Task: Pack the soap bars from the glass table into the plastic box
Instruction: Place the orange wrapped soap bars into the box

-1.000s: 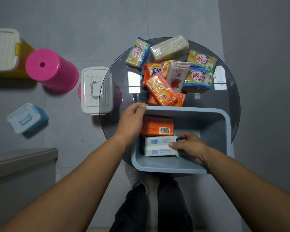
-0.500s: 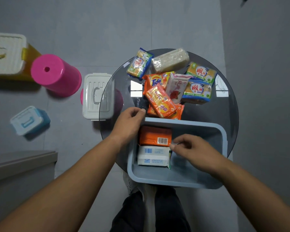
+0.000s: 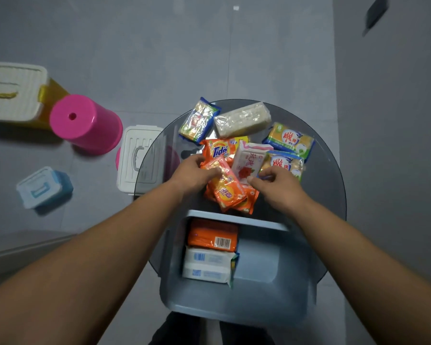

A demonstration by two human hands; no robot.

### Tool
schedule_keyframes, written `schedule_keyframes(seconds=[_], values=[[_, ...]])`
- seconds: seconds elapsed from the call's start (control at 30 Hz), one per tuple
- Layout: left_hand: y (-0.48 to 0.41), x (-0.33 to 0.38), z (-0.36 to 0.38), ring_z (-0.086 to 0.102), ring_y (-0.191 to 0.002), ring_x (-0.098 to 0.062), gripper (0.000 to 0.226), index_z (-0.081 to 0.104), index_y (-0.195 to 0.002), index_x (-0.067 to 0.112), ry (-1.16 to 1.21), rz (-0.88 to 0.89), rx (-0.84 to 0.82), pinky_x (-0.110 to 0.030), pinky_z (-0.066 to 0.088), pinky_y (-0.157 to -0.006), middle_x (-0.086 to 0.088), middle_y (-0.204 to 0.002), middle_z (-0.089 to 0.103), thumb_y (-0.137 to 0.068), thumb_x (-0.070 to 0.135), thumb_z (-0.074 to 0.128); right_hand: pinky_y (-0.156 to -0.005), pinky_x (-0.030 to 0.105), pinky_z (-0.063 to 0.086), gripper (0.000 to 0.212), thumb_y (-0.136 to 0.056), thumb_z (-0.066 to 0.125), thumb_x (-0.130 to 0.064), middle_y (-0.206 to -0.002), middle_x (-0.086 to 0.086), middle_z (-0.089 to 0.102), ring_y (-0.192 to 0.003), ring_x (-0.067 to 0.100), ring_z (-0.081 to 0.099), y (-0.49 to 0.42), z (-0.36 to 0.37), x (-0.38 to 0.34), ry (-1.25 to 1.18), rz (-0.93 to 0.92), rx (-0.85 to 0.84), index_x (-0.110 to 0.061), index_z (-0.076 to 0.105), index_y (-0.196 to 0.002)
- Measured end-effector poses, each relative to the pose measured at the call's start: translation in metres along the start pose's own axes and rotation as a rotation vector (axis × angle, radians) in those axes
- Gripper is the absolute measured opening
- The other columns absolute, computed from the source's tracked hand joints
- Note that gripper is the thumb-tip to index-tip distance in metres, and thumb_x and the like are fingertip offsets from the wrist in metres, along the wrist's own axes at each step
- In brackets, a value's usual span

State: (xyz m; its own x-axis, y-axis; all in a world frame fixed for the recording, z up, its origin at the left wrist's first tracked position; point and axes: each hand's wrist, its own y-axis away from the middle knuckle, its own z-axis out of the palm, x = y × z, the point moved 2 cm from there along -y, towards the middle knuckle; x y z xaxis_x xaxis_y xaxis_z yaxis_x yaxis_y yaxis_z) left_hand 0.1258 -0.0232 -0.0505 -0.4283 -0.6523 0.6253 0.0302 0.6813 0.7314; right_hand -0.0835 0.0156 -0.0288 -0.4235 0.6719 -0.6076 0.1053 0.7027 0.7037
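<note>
Change: both hands have left the plastic box (image 3: 237, 312) and moved up to the pile on the table (image 3: 329, 195).
Left grip (image 3: 194, 176): closing on the orange soap bar (image 3: 225, 189).
Right grip (image 3: 276, 186): loosely curled, empty, beside the white rose bar (image 3: 248, 161).
Packed: two bars lie below the grips in the box.
Meaning: next pick starting.

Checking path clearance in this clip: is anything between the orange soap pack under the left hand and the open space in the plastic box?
Nothing visible blocks it. The left hand is on the orange soap pack, just beyond the plastic box rim. Inside, an orange bar and a white bar fill the left side; the right side is open.
</note>
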Motion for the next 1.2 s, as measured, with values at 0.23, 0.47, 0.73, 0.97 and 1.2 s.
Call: schedule_keyframes(seconds=[0.23, 0.47, 0.73, 0.97, 1.2], values=[[-0.014, -0.018, -0.001, 0.072, -0.086, -0.012, 0.034, 0.061, -0.105, 0.021, 0.096, -0.067, 0.038, -0.029, 0.060, -0.068, 0.000, -0.104, 0.072, -0.080, 0.026, 0.084, -0.092, 0.044, 0.057, 0.036, -0.082, 0.076, -0.045, -0.113, 0.000, 0.069, -0.103, 0.020, 0.067, -0.013, 0.024, 0.002, -0.037, 0.092, -0.120, -0.020, 0.067, -0.107], [0.001, -0.002, -0.004, 0.077, -0.094, -0.014, 0.036, 0.069, -0.112, 0.020, 0.254, 0.094, -0.100, -0.031, 0.063, -0.074, -0.003, -0.108, 0.077, -0.079, 0.020, 0.084, -0.074, 0.032, 0.062, 0.045, -0.085, 0.072, -0.048, -0.109, 0.003, 0.076, -0.088, 0.013, 0.076, -0.003, 0.021, 0.007, -0.307, 0.115, -0.167, -0.018, 0.064, -0.118], [-0.021, 0.035, 0.015, 0.065, -0.116, -0.016, 0.052, 0.059, -0.127, 0.021, 0.084, 0.209, -0.246, -0.038, 0.060, -0.090, 0.002, -0.126, 0.066, -0.082, 0.019, 0.083, -0.054, 0.011, 0.053, 0.043, -0.098, 0.057, -0.042, -0.085, -0.024, 0.075, -0.077, -0.010, 0.070, -0.013, 0.008, 0.007, -0.438, -0.009, 0.059, -0.034, 0.050, -0.139], [-0.042, 0.040, 0.019, 0.069, -0.097, 0.001, 0.085, 0.038, -0.148, 0.026, 0.011, 0.223, -0.341, -0.014, 0.058, -0.067, 0.015, -0.115, 0.063, -0.078, 0.029, 0.086, -0.059, 0.017, 0.057, 0.040, -0.100, 0.046, -0.052, -0.105, -0.009, 0.075, -0.086, 0.004, 0.075, -0.021, 0.016, 0.009, -0.508, 0.038, 0.101, -0.039, 0.055, -0.136], [-0.051, 0.038, 0.021, 0.070, -0.108, -0.015, 0.087, 0.050, -0.141, 0.027, -0.071, 0.245, -0.311, -0.037, 0.062, -0.088, 0.001, -0.127, 0.068, -0.066, 0.048, 0.089, -0.057, 0.014, 0.054, 0.038, -0.101, 0.040, -0.054, -0.094, -0.011, 0.079, -0.082, 0.003, 0.075, -0.018, 0.015, 0.000, -0.537, 0.036, 0.075, -0.036, 0.066, -0.122]])
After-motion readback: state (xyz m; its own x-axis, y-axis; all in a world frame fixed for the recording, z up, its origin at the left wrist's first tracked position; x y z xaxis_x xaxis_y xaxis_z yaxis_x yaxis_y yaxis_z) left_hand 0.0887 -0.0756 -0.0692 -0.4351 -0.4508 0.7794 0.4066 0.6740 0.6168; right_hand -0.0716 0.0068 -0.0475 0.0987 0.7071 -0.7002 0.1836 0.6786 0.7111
